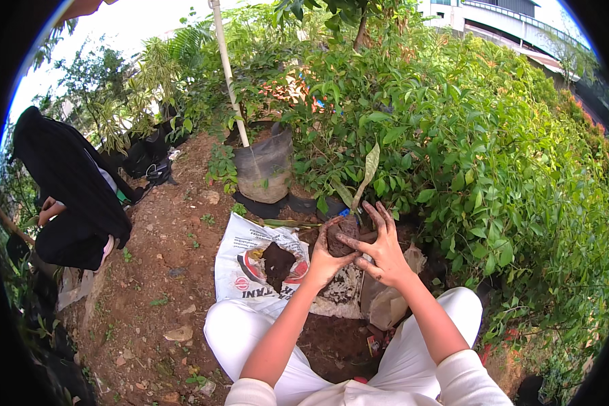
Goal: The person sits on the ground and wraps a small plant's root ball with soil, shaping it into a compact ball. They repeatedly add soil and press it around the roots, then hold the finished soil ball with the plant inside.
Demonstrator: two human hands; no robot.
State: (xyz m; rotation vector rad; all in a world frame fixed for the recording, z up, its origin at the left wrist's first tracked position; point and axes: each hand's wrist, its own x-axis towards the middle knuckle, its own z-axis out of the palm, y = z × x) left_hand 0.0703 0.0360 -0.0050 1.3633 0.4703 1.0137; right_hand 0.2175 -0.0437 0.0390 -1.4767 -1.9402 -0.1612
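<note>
My left hand [329, 254] and my right hand [383, 246], both soiled, cup a dark ball of wet soil [343, 234] between them. Out of the top of the soil, or just behind it, rises a snake plant leaf [368, 172], mottled green. My right fingers are spread, with some lying across the soil. Under and left of my hands lies a white printed sack [233, 254] with a dark clump of soil [278, 264] on it. A crumpled clear plastic bag [388, 304] lies below my right hand.
A large grey planting bag [264, 167] with a pale pole [228, 71] stands ahead. Dense leafy shrubs [467, 167] fill the right side. A person in black [71, 188] crouches at the left on bare reddish ground [157, 264] with scattered stones.
</note>
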